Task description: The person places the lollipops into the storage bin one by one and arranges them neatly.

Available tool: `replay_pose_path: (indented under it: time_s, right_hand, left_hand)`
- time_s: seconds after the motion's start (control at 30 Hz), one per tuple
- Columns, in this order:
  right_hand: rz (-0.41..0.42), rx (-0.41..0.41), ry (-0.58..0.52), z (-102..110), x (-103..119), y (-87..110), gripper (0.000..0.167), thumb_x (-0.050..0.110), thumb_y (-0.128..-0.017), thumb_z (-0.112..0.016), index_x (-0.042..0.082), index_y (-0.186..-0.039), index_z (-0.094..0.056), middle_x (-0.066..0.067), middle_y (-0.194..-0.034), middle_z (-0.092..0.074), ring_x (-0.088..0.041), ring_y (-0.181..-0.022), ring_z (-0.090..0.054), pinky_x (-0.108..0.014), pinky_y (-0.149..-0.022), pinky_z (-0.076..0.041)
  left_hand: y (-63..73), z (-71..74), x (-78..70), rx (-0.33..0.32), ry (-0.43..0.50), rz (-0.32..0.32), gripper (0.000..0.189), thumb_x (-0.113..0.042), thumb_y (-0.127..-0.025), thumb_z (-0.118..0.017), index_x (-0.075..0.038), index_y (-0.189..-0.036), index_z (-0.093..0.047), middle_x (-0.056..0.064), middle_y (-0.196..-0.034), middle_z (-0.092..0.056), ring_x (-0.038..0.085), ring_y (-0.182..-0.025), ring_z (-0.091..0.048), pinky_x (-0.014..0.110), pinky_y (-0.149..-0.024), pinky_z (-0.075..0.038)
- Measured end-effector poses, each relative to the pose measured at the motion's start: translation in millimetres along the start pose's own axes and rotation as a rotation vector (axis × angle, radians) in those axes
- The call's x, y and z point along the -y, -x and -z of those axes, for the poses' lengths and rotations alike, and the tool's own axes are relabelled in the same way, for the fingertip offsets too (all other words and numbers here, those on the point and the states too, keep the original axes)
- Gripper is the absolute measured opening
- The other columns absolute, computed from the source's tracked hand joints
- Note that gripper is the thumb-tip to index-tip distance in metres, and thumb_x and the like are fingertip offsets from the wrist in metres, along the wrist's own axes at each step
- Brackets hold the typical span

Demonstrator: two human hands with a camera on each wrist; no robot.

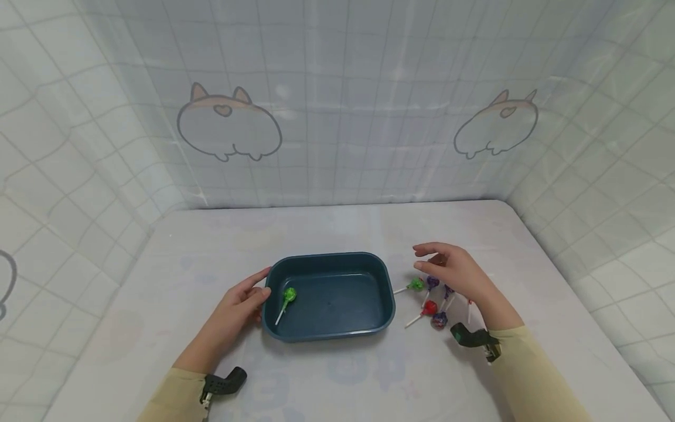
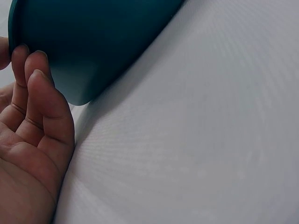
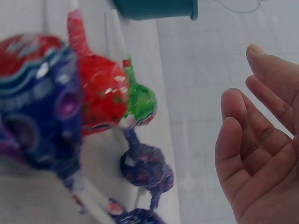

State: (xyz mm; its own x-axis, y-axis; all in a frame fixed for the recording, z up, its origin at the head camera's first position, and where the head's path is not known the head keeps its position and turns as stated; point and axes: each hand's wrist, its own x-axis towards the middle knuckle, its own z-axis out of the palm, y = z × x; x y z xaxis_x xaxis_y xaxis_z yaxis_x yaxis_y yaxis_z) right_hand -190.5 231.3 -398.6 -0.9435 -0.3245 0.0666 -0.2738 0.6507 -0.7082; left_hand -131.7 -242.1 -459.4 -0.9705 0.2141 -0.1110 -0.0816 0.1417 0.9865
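1. Lollipops with glossy round wrapped heads and white sticks (image 1: 430,308) lie bunched on the pale, faintly patterned tabletop (image 1: 316,381), partly beneath the right hand (image 1: 457,272), clearly the nearer hand.
2. Closest to its fingertips: a green-wrapped lollipop (image 1: 416,284), on the wearer's side of them, stick slanting leftward and slightly nearer the wearer, towards the tub.
3. And that right hand hovers, fingers loosely bent, thumb apart from fingertips, nothing held!
4. Just left, the dark teal, round-cornered plastic-looking tub (image 1: 329,336) has one lone green lollipop (image 1: 290,294) at its left end.
5. Left hand (image 1: 239,305) grips that end, thumb over the rim, fingers against the outer wall.
6. Labels? Pale print marks a red-and-blue wrapper (image 3: 39,102), too blurred to read; no brand legible.
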Motion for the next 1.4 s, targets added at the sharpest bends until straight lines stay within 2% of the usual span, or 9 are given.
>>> replay_pose_path:
  time_s: [0.27, 0.47, 0.73, 1.1, 1.27, 1.4]
  right_hand:
    - [-0.006, 0.019, 0.036, 3.5, -9.0, 2.3, 0.048, 0.041, -0.091, -0.071, 0.012, -0.129, -0.065, -0.002, -0.116, -0.069, -0.021, -0.099, -0.064, -0.043, -0.084, -0.052]
    - [-0.035, 0.053, 0.056, 4.7, -14.7, 1.2, 0.045, 0.040, -0.092, -0.071, 0.013, -0.128, -0.067, -0.003, -0.119, -0.067, -0.020, -0.095, -0.061, -0.038, -0.079, -0.052]
    - [-0.064, 0.116, 0.104, 1.4, -15.5, 2.0, 0.036, 0.031, -0.091, -0.073, 0.016, -0.124, -0.069, -0.001, -0.114, -0.065, -0.021, -0.088, -0.056, -0.035, -0.072, -0.051]
    - [-0.036, 0.172, 0.216, -9.7, -17.0, -0.5, 0.029, 0.023, -0.091, -0.073, 0.014, -0.119, -0.072, -0.003, -0.116, -0.066, -0.019, -0.090, -0.057, -0.035, -0.077, -0.052]
    - [-0.017, 0.190, 0.259, -11.3, -16.1, -0.4, 0.022, 0.020, -0.091, -0.074, 0.014, -0.112, -0.074, 0.001, -0.108, -0.068, -0.017, -0.094, -0.062, -0.039, -0.082, -0.054]
    - [0.011, 0.204, 0.297, -11.4, -13.8, -0.5, 0.019, 0.017, -0.090, -0.075, 0.013, -0.108, -0.077, 0.004, -0.099, -0.068, -0.014, -0.088, -0.060, -0.036, -0.080, -0.053]
  left_hand:
    - [-2.4, 0.5, -0.6, 0.009, -0.013, -0.015, 0.057, -0.034, -0.099, -0.061, -0.023, -0.151, -0.040, 0.017, -0.090, -0.060, 0.023, -0.070, -0.056, 0.035, -0.064, -0.052]
    - [-4.6, 2.4, -2.0, 0.006, -0.030, -0.025, 0.058, -0.035, -0.100, -0.060, -0.020, -0.152, -0.039, 0.016, -0.089, -0.060, 0.024, -0.071, -0.056, 0.035, -0.064, -0.052]
    - [-5.0, 3.1, 0.3, -0.005, -0.043, -0.010, 0.058, -0.038, -0.098, -0.062, -0.026, -0.151, -0.041, 0.017, -0.091, -0.062, 0.025, -0.072, -0.057, 0.036, -0.065, -0.053]
    - [-3.1, 1.6, 1.9, 0.001, -0.026, -0.017, 0.059, -0.038, -0.098, -0.062, -0.024, -0.151, -0.040, 0.017, -0.093, -0.062, 0.025, -0.072, -0.057, 0.036, -0.065, -0.053]
    - [-2.8, 1.5, 2.6, 0.000, -0.028, -0.017, 0.059, -0.039, -0.098, -0.062, -0.025, -0.151, -0.041, 0.017, -0.093, -0.061, 0.026, -0.072, -0.057, 0.036, -0.065, -0.053]
    - [-2.3, 1.6, 3.1, -0.004, -0.041, -0.012, 0.058, -0.041, -0.098, -0.062, -0.026, -0.151, -0.041, 0.017, -0.092, -0.061, 0.027, -0.073, -0.057, 0.037, -0.066, -0.053]
